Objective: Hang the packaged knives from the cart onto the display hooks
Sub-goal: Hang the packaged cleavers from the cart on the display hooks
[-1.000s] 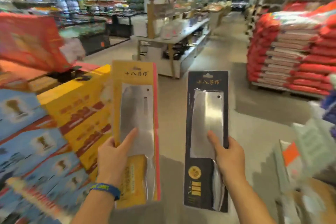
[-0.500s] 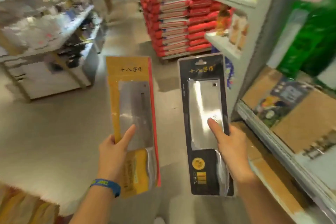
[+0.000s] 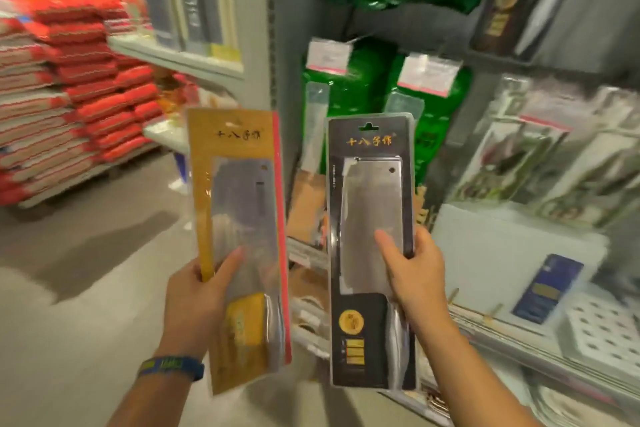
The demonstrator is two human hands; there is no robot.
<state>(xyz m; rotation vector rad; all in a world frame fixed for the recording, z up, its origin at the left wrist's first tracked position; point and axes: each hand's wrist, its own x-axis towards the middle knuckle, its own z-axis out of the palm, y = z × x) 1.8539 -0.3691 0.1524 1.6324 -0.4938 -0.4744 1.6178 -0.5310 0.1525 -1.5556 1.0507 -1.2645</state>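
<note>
Sacks [image 3: 86,97], red and stacked, lie well left of the fingers [image 3: 228,263]. Left hand [image 3: 194,302] grips the yellow packaged knife [image 3: 242,204] by its lower half, thumb across the front; right hand [image 3: 419,281] grips the black packaged knife [image 3: 372,204] likewise. Both packs rise above the fingers, short of the display wall [image 3: 588,28] beyond. Recommended: hang one pack at a time, squaring its hang slot [image 3: 369,127] to a free hook; the hooks are blurred.
</note>
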